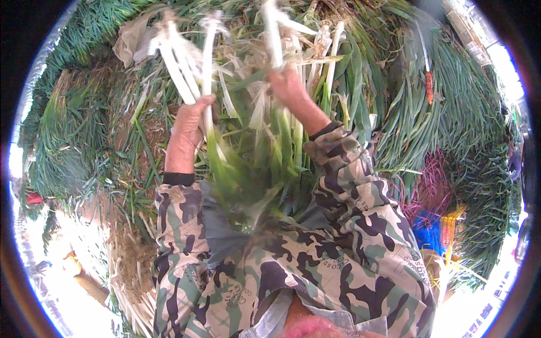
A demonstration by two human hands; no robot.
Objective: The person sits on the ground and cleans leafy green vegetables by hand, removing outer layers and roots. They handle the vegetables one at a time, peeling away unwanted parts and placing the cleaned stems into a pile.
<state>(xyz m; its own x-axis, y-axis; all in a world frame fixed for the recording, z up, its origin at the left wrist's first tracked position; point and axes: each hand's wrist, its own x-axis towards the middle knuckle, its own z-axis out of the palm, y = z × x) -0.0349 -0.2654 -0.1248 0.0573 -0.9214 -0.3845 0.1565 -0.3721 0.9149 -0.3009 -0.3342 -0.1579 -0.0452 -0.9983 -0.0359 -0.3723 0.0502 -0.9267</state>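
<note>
My left hand (pixel 189 120) is closed around several Welsh onions (pixel 175 74), their white root ends pointing up and away from me. Another white stalk (pixel 208 59) rises beside them at the same hand, its green part running down towards my lap. Blurred by motion, my right hand (pixel 289 86) grips a thick white onion stalk (pixel 274 40) around its lower white part. Just right of that hand, more onions with dry outer skins (pixel 336 46) lie with their roots away from me. Loose papery peelings (pixel 258 103) hang between my hands.
A thin-bladed tool with an orange handle (pixel 429 86) lies on green leaves at the right. Large onion heaps (pixel 456 114) surround me. Pink twine (pixel 435 181), a blue bag (pixel 427 230) and a yellow plastic item (pixel 452 224) sit lower right. Trimmings (pixel 131 257) cover the ground lower left.
</note>
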